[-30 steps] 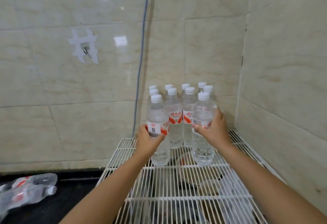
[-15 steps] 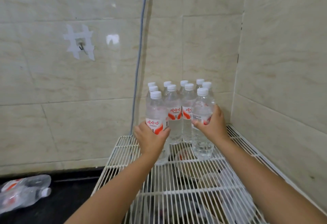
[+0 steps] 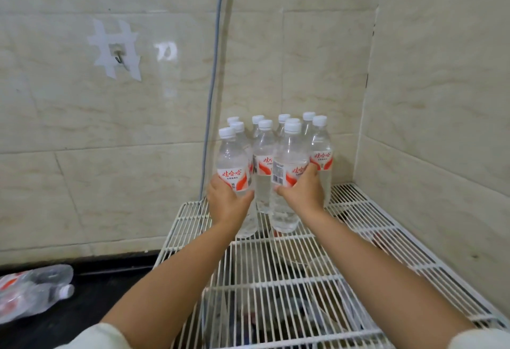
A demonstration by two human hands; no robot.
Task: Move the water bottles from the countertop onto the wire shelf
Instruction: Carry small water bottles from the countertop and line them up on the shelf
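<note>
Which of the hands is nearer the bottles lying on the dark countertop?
Left. The left hand grips a front bottle on the shelf side nearer the lying bottles; the right hand is farther right.

On the wire shelf (image 3: 358,227), in the corner where two walls meet, a cluster of upright water bottles (image 3: 278,141) stands just behind both hands. The left hand (image 3: 227,205) grips the front-left bottle (image 3: 233,166); the right hand (image 3: 302,194) grips the front-right bottle (image 3: 287,161) beside it (both bottles stand on the wires). Far to the left of the left hand and lower, more bottles (image 3: 33,290) lie on their sides on the counter (image 3: 96,293). A cable (image 3: 214,72) runs down the wall above and behind the left hand.
</note>
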